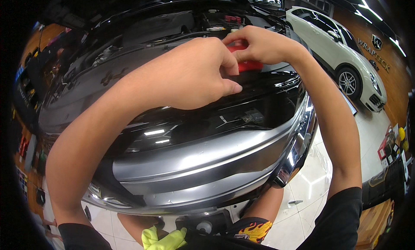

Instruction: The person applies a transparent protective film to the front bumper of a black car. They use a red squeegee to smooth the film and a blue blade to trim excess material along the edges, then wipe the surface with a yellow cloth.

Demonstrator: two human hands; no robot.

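Observation:
Over the front end of a dark car, my two hands meet close together. My left hand has curled fingers, with the thumb and index finger bent toward each other; anything between them is too small or hidden to make out. Touching its index side, my right hand bends thumb and index finger into a pinch, and what its tips hold is hidden. A smooth red object shows behind and just below the right fingers; whether they grip it I cannot tell. Glossy black trim and a silver band lie beneath my arms.
Beyond my hands is the engine bay. A white car stands at the far right, beside a wood-panelled wall. Boxes and bottles are at the right, above a wooden crate. A yellow-green cloth hangs at my lap.

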